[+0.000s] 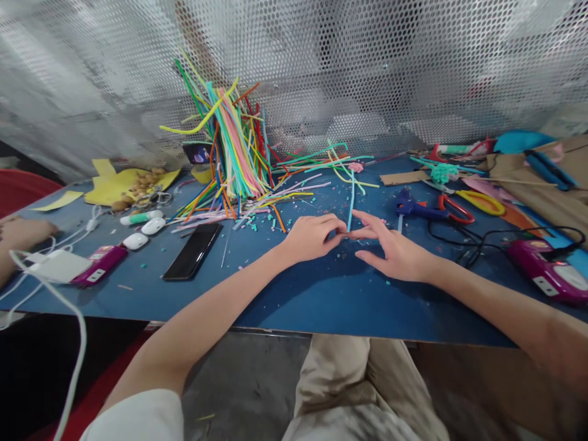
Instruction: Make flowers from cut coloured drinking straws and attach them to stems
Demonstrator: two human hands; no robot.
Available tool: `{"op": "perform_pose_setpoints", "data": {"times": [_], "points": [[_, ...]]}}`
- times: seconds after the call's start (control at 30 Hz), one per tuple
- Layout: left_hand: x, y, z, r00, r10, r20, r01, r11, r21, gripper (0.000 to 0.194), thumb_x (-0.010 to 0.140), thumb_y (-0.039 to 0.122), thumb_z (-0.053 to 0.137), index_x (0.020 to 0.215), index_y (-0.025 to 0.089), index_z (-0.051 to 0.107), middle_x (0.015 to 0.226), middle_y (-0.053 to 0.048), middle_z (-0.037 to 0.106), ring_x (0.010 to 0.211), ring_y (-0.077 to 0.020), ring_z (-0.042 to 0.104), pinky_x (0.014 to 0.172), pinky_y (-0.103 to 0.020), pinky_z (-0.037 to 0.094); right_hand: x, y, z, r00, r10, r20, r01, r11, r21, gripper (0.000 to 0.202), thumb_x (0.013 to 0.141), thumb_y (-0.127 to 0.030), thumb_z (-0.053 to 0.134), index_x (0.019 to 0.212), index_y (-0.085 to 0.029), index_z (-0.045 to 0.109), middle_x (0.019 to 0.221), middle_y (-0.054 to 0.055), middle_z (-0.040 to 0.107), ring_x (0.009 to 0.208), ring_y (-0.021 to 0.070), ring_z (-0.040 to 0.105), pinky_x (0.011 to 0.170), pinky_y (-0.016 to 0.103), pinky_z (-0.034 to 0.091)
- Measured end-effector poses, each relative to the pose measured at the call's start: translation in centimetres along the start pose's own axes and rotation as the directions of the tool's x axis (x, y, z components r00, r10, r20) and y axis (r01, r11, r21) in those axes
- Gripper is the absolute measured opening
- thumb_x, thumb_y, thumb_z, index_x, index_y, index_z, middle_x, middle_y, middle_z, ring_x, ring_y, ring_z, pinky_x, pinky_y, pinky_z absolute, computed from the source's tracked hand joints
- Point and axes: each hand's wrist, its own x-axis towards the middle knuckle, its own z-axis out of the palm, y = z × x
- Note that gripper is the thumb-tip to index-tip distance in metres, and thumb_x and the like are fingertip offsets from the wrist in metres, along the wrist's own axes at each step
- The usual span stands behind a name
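Observation:
Between my hands, a light blue pipe cleaner (352,202) stands upright, with a small pink fluffy piece (355,166) seen at its top; whether the two are joined I cannot tell. My left hand (316,237) is closed in a pinch at the lower end of the light blue pipe cleaner. My right hand (394,250) is open, its fingers apart and pointing left. Its fingertips come close to the pinch and the foot of the stem.
A tall bundle of coloured pipe cleaners (239,144) stands behind, with loose ones around. A phone (193,251) lies left. To the right are a blue glue gun (420,208), scissors (480,202) and a purple power strip (544,269). Another person's hand (27,234) rests far left.

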Motion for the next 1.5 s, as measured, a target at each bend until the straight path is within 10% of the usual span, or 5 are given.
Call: {"op": "perform_pose_setpoints", "data": {"times": [0.67, 0.93, 1.5], "points": [[0.0, 0.7, -0.7, 0.996, -0.087, -0.034, 0.085, 0.995, -0.047, 0.018, 0.100, 0.032, 0.044, 0.099, 0.020, 0.057, 0.094, -0.001, 0.065, 0.069, -0.0098, 0.061, 0.063, -0.024, 0.044, 0.1, -0.1, -0.9, 1.000, 0.018, -0.021, -0.019, 0.997, -0.078, 0.077, 0.095, -0.034, 0.056, 0.159, -0.026, 0.014, 0.134, 0.009, 0.065, 0.133, 0.0310, 0.054, 0.111, 0.060, 0.042], [0.1, 1.2, -0.5, 0.987, -0.126, -0.097, 0.112, 0.983, -0.145, 0.020, 0.102, 0.032, 0.042, 0.104, 0.021, 0.058, 0.101, -0.002, 0.068, 0.070, -0.0088, 0.061, 0.066, -0.023, 0.045, 0.6, 0.7, -0.9, 0.974, 0.009, -0.226, -0.026, 0.997, -0.071, 0.021, 0.096, -0.035, 0.056, 0.105, -0.027, 0.074, 0.103, 0.003, 0.076, 0.107, 0.0254, 0.070, 0.098, 0.045, 0.054], [0.0, 2.6, 0.3, 0.992, -0.065, -0.108, 0.039, 0.971, -0.234, 0.016, 0.099, 0.030, 0.050, 0.099, 0.020, 0.062, 0.095, -0.001, 0.069, 0.067, -0.0072, 0.061, 0.066, -0.022, 0.047, 0.8, -0.2, -0.3, 0.976, 0.112, -0.187, -0.107, 0.994, 0.033, 0.014, 0.095, -0.034, 0.055, 0.091, -0.024, 0.063, 0.083, 0.001, 0.068, 0.073, 0.0170, 0.061, 0.075, 0.033, 0.051]]}}
